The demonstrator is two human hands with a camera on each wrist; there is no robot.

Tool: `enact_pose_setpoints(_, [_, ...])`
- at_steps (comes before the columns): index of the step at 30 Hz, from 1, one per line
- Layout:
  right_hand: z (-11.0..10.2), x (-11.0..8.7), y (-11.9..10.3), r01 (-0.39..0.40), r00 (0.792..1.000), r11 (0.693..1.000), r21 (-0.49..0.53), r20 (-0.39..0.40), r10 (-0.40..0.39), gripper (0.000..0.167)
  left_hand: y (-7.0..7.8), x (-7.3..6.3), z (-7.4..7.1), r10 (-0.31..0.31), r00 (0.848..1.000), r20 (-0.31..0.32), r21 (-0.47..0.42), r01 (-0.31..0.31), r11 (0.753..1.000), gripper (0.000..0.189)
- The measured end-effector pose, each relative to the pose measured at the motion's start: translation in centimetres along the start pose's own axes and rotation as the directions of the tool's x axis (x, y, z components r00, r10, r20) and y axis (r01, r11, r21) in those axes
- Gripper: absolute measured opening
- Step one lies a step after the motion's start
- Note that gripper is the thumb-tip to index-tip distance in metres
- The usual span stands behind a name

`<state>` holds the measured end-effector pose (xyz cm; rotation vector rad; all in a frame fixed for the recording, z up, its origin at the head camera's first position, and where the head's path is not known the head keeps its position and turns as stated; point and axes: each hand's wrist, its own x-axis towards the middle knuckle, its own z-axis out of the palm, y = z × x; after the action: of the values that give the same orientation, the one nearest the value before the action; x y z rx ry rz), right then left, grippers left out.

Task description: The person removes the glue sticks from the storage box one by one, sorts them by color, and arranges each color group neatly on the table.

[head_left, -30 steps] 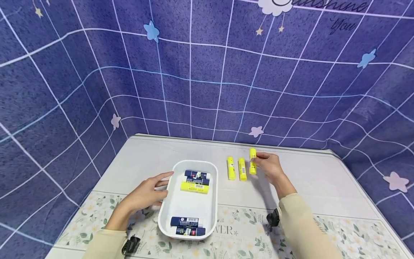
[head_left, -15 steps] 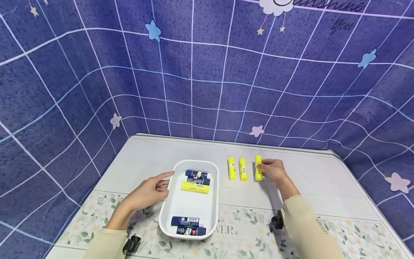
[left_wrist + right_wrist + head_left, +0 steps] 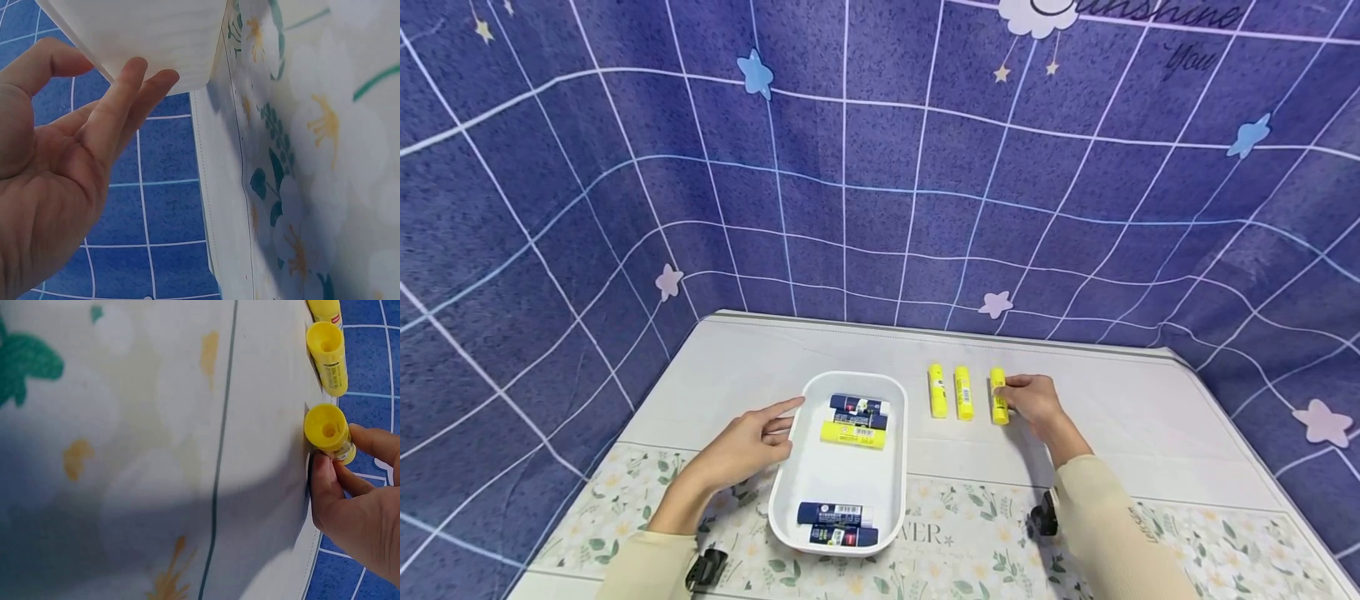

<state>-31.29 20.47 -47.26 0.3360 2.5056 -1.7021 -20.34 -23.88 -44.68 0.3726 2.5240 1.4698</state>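
On the table's right half my right hand (image 3: pixel 1033 402) pinches a yellow glue stick (image 3: pixel 998 397) that lies on the cloth. In the right wrist view, thumb and fingers of the right hand (image 3: pixel 359 487) are at the sides of this glue stick (image 3: pixel 326 427). Two more yellow glue sticks, one (image 3: pixel 963 393) nearer and one (image 3: pixel 937 391) farther left, lie roughly parallel to it. My left hand (image 3: pixel 745 446) rests against the left side of a white tray (image 3: pixel 835 479); in the left wrist view, extended fingertips of the left hand (image 3: pixel 81 144) touch its outer wall (image 3: pixel 156 37).
Inside the tray, a yellow glue stick (image 3: pixel 853 434) lies below two dark blue ones (image 3: pixel 859 406) at the far end. Two more dark blue glue sticks (image 3: pixel 835 513) lie at the near end. A blue gridded curtain (image 3: pixel 880 208) hangs behind the table (image 3: pixel 1112 392).
My right hand has moved the yellow glue stick slightly right and down onto the cloth, beside the other two. The left hand and tray have hardly moved.
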Motion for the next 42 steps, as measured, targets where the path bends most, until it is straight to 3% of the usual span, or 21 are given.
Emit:
enact_pose_setpoints(7, [0.0, 0.1, 0.0, 0.003, 1.0, 1.0, -0.015, 0.004, -0.003, 0.045, -0.3, 0.2, -0.3, -0.01, 1.0, 0.023, -0.053, 0.011, 0.999, 0.072])
enact_pose_setpoints(14, [0.3, 0.1, -0.2, -0.006, 1.0, 0.991, -0.136, -0.02, 0.003, 0.043, -0.7, 0.3, -0.6, 0.0, 0.998, 0.066, -0.144, 0.009, 0.99, 0.073])
enact_pose_setpoints(22, [0.7, -0.2, -0.7, 0.019, 0.998, 0.969, -0.248, -0.057, -0.034, 0.041, -0.8, 0.3, -0.7, -0.004, 0.998, 0.058, -0.153, 0.012, 0.988, 0.073])
enact_pose_setpoints(37, [0.4, -0.8, -0.7, 0.006, 0.995, 0.966, -0.257, -0.092, -0.031, 0.047, -0.6, 0.3, -0.5, -0.01, 0.998, 0.06, -0.159, 0.02, 0.987, 0.073])
enact_pose_setpoints(42, [-0.2, -1.4, -2.7, 0.113, 0.976, 0.963, -0.245, -0.152, -0.153, 0.047, -0.7, 0.3, -0.6, -0.012, 0.998, 0.054, -0.154, 0.02, 0.988, 0.073])
